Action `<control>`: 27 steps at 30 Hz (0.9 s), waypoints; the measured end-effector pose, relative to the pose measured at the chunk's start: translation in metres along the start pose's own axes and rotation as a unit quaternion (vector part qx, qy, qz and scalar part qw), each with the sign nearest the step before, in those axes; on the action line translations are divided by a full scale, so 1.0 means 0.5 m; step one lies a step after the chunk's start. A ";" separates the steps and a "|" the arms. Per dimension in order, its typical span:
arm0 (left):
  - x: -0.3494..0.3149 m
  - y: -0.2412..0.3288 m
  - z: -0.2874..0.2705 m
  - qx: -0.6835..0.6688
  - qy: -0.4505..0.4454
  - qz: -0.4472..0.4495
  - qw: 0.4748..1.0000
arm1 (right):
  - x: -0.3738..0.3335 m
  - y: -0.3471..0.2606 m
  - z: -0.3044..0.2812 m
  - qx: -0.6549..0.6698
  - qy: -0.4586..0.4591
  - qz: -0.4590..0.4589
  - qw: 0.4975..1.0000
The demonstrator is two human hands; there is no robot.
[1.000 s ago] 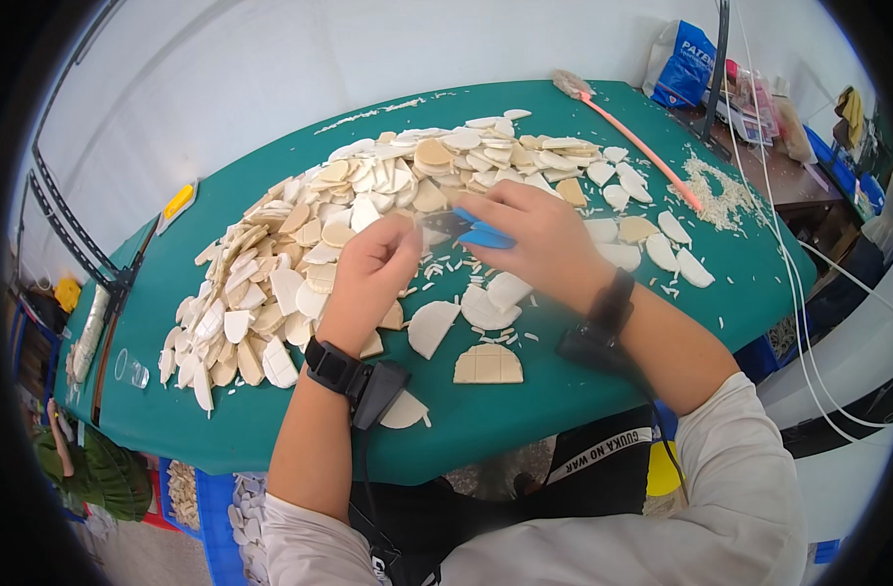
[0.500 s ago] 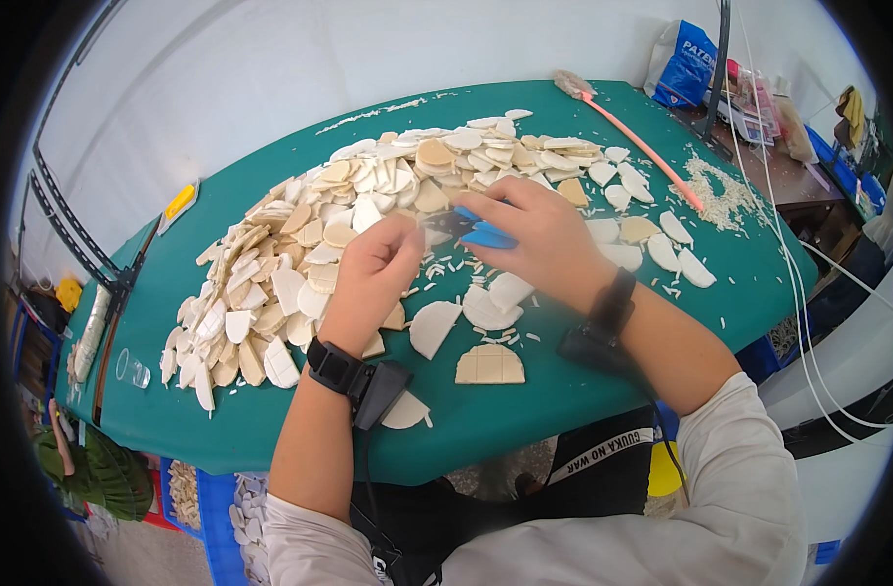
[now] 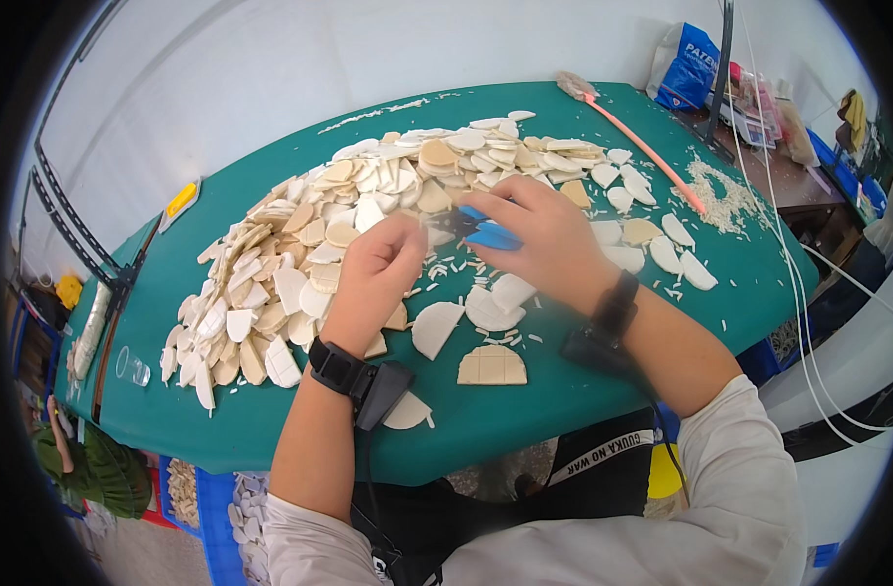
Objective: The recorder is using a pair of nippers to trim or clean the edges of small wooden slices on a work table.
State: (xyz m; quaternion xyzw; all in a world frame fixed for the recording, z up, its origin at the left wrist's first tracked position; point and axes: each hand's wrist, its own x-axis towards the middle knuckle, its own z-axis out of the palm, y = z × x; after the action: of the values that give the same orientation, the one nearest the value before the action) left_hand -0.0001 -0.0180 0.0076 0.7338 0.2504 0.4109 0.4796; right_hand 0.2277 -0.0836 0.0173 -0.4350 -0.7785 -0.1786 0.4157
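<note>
My right hand (image 3: 554, 234) is wrapped round a pair of blue-handled pliers (image 3: 493, 236). Their two handles stand apart, and their dark front end is blurred between my hands. Close to that end, my left hand (image 3: 388, 256) is closed in a pinch; what its fingers hold is hidden. Behind and left of my hands spreads a large heap of flat white and cream half-round pieces (image 3: 261, 264). Below my hands lie a cream piece with scored lines (image 3: 492, 365) and a white half-round piece (image 3: 435, 327), among small white stick-like scraps (image 3: 505, 339).
The green table (image 3: 563, 410) carries a pink-handled duster (image 3: 646, 146) beside a scrap pile (image 3: 725, 195). A clear cup (image 3: 132, 368) lies near the left edge. Blue bins (image 3: 217, 518) stand below at the left, with a person in green (image 3: 100, 469) beyond. White cables (image 3: 788, 264) hang at right.
Both hands stay in nearly the same place and hold the same grip. The person at the far left has shifted slightly.
</note>
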 end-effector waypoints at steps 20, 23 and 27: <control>0.000 -0.006 0.002 0.004 -0.004 0.004 1.000 | -0.002 0.001 0.003 -0.015 0.002 -0.002 1.000; 0.001 -0.004 0.005 0.004 -0.002 0.002 1.000 | -0.003 0.002 -0.001 -0.015 0.001 -0.001 1.000; 0.004 -0.007 0.006 -0.003 -0.004 0.001 1.000 | -0.004 0.002 0.000 -0.008 0.006 0.000 1.000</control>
State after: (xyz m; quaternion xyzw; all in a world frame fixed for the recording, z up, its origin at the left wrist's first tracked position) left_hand 0.0035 -0.0165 0.0043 0.7346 0.2463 0.4093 0.4818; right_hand 0.2291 -0.0838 0.0156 -0.4374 -0.7746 -0.1877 0.4166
